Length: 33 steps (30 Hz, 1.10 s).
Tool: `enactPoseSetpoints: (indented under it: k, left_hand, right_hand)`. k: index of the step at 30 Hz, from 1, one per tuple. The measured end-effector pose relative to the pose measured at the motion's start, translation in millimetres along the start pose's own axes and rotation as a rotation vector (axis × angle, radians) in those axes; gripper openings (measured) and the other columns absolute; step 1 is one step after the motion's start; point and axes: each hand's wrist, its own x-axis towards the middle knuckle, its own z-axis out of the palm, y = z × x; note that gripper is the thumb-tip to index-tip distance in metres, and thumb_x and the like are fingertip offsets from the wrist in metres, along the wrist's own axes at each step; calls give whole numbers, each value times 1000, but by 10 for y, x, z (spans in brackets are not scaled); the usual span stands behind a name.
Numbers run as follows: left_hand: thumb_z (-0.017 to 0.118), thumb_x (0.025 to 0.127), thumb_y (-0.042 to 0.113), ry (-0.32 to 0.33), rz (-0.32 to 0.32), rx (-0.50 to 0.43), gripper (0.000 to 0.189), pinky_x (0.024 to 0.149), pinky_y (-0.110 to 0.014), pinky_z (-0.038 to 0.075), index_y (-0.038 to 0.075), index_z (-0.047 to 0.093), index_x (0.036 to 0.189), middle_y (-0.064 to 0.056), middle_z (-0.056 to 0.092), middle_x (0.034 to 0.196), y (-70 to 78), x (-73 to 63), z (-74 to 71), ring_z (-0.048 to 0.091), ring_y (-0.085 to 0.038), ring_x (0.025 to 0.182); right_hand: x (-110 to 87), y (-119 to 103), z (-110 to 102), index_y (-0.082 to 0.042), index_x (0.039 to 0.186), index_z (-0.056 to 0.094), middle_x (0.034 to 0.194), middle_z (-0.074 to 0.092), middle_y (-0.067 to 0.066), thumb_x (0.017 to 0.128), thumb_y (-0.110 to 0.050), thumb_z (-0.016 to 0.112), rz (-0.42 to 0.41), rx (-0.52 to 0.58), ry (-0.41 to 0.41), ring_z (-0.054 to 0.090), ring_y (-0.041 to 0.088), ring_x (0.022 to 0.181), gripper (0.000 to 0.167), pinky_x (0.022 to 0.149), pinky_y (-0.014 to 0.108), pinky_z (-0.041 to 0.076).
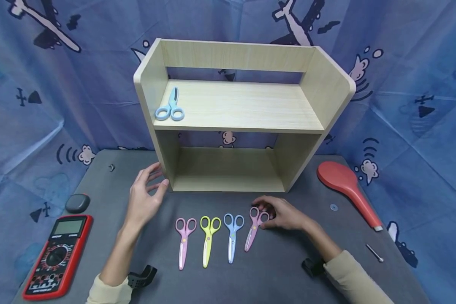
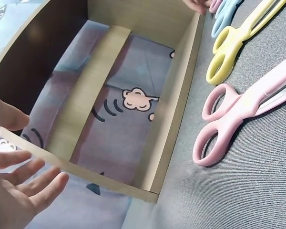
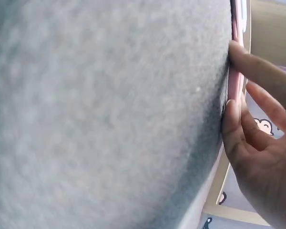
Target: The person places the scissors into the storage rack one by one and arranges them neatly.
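My right hand (image 1: 285,213) pinches the handles of the rightmost pink scissors (image 1: 253,228) between thumb and fingers. Those scissors lie tilted, blades toward me; in the right wrist view they show as a thin pink edge (image 3: 235,83) between the fingertips. Left of them on the table lie blue scissors (image 1: 232,238), yellow scissors (image 1: 208,240) and another pink pair (image 1: 183,242), handles away from me. My left hand (image 1: 146,200), fingers loosely bent and holding nothing, is beside the lower left side of a wooden shelf (image 1: 228,191). Light blue scissors (image 1: 172,105) lie on its upper board, at the left.
A red multimeter (image 1: 57,257) and a dark rounded object (image 1: 77,203) lie at the left. To the right are a red paddle-shaped object (image 1: 346,185), a washer (image 1: 333,207) and a metal bolt (image 1: 374,253). Behind the shelf hangs a blue patterned cloth (image 1: 228,21).
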Motion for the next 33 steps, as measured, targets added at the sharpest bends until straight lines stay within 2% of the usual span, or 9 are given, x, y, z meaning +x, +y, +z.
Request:
enactPoseSetpoints:
  k: [2,6,10,15,19,22,25,27,33]
  left_hand:
    - [70,102,3,-2,-1,3,53,96,0,51,0,56,154,-24,59,149,0,-1,0,63,-44,141]
    - [70,102,3,-3,-3,8,53,96,0,52,0,56,154,-24,59,149,2,-2,5,63,-43,141]
    - [70,102,3,-2,-4,14,53,96,0,52,0,56,154,-24,59,149,7,-6,6,63,-43,140]
    - [69,102,3,3,-3,13,53,96,0,51,0,56,153,-24,59,148,9,-3,7,63,-43,140]
    - [69,102,2,6,-2,8,53,95,1,51,-1,56,153,-24,59,148,11,1,9,63,-44,140]
    - [69,102,2,7,-5,9,53,95,1,51,-1,56,153,-24,59,149,16,-1,12,63,-44,140]
    - [69,102,2,11,-11,7,53,95,2,50,-1,56,153,-24,59,149,17,-7,15,63,-44,140]
    - [69,102,2,13,-12,8,53,95,1,51,-1,56,153,-24,59,148,16,-11,16,63,-44,140]
    - [69,102,3,11,-7,21,53,96,0,52,1,56,154,-23,59,148,16,-11,17,64,-42,140]
  right_hand:
    - [-13,20,-13,-5,144,62,109,67,9,86,-17,93,24,15,-10,60,19,94,67,76,21,51]
    - [-49,-12,-67,-4,143,63,100,64,6,86,-21,92,26,-8,-71,57,13,87,66,72,19,46]
    - [-97,-84,-158,-6,136,69,108,69,6,87,-22,92,31,-8,-175,59,12,94,57,75,19,49]
    - [-154,-161,-276,-14,129,74,121,71,3,87,-23,93,89,34,-353,59,15,108,47,89,21,47]
    - [-187,-162,-337,-18,134,73,122,67,4,88,-18,90,127,137,-512,57,14,106,49,86,21,45]
    - [-215,-191,-407,-14,140,70,122,67,8,88,-14,88,111,216,-584,58,11,99,55,81,18,49]
    - [-243,-313,-526,-10,141,69,120,68,10,89,-14,88,55,241,-562,60,7,95,55,79,18,54]
    - [-262,-454,-628,-8,139,70,114,70,11,89,-13,88,8,243,-498,63,6,88,53,73,18,57]
    - [-279,-1017,-934,-9,137,71,107,73,7,84,-5,92,-193,183,-149,66,12,86,58,70,23,61]
